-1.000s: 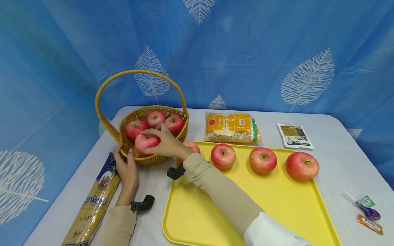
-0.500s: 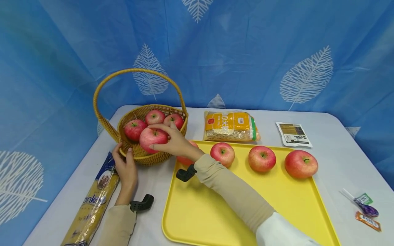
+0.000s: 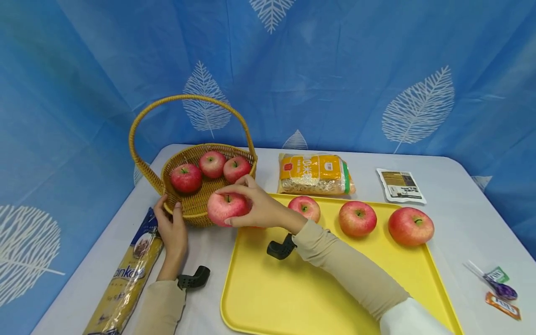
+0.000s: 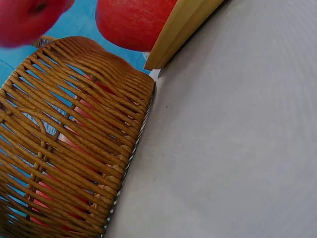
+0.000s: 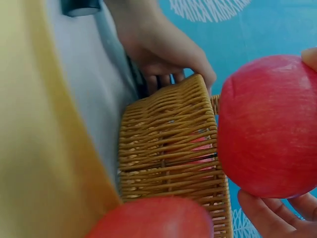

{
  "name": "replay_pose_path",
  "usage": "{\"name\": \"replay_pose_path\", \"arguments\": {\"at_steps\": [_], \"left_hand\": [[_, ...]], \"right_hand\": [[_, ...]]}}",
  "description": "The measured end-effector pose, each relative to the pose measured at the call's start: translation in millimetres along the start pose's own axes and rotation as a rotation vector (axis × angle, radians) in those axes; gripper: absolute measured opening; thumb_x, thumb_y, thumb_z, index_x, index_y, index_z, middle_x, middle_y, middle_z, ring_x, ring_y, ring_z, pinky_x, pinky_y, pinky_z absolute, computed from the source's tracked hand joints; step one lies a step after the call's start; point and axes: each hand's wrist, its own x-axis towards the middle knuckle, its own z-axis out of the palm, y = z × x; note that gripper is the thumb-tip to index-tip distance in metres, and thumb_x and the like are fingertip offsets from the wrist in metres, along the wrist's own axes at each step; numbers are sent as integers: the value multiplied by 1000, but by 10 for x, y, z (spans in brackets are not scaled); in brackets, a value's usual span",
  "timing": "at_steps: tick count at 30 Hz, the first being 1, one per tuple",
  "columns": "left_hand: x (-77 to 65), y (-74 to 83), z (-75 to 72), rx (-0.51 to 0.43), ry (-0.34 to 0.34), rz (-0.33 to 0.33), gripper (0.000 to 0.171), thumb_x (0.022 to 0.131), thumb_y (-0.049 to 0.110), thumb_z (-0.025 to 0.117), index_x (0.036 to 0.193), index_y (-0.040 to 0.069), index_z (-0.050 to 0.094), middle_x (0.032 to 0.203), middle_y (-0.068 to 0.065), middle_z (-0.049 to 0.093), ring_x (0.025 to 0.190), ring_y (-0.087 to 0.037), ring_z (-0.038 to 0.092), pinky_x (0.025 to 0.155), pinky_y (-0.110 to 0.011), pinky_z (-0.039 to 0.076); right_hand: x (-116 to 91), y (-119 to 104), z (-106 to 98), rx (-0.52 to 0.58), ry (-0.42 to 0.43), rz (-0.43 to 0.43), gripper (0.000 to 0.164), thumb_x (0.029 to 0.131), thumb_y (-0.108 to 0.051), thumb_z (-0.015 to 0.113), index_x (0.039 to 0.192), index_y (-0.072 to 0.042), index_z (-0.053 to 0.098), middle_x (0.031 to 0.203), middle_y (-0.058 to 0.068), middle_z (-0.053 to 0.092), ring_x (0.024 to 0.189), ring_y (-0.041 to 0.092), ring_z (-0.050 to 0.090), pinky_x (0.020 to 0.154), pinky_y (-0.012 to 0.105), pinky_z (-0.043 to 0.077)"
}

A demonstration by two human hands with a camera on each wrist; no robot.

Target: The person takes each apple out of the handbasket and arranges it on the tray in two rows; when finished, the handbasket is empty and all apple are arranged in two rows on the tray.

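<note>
My right hand (image 3: 264, 207) pinches a red apple (image 3: 224, 211) between thumb and fingers. It is held above the basket's front right rim, near the tray's corner. In the right wrist view this apple (image 5: 270, 126) is beside the wicker basket (image 5: 168, 141). My left hand (image 3: 173, 235) grips the basket's front left rim, thumb on the inner side. Inside the basket lie three apples, one at left (image 3: 186, 178) and two at the back. Several apples line the far edge of the yellow tray (image 3: 293, 288); the leftmost (image 5: 158, 218) is mostly hidden under my right hand in the head view.
A long yellow-and-blue packet (image 3: 125, 279) lies left of my left forearm. Behind the tray are an orange bag of grain (image 3: 314, 174) and a flat white pouch (image 3: 401, 186). A lollipop (image 3: 500, 288) and small wrapped sweets lie at right. The basket's handle (image 3: 188, 97) arches high.
My right hand has carried the apple from inside the basket rightward and toward me, over the rim. My left hand has stayed on the basket; the basket and other apples have not moved.
</note>
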Motion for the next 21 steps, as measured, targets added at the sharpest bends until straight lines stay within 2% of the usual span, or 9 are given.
{"name": "replay_pose_path", "arguments": {"at_steps": [3,8,14,21], "left_hand": [[39,-127,1,2,-2,-1,44,94,21,42,134,7,35,139,-10,38,127,-25,38,97,-20,33],[102,-282,5,16,12,5,43,94,27,43,134,14,36,138,-4,39,125,-19,40,97,-22,33],[135,-308,12,16,12,12,44,94,30,43,134,15,35,139,-2,39,125,-14,40,98,-23,33],[101,-289,16,33,4,4,43,94,29,42,135,16,35,139,-3,39,125,-18,40,98,-26,33]], "right_hand": [[-164,15,-8,-40,-24,-36,57,69,-30,77,122,-29,55,107,0,37,104,10,36,88,25,40],[-416,27,43,-119,-104,-100,58,69,-34,76,123,-33,53,110,-2,38,108,9,33,87,25,39],[-655,45,128,-117,-203,-91,59,72,-34,72,126,-34,49,118,-2,35,111,8,35,90,23,40],[-917,69,280,-127,-252,-94,59,74,-36,70,128,-36,47,119,-3,33,112,7,35,91,19,40]]}}
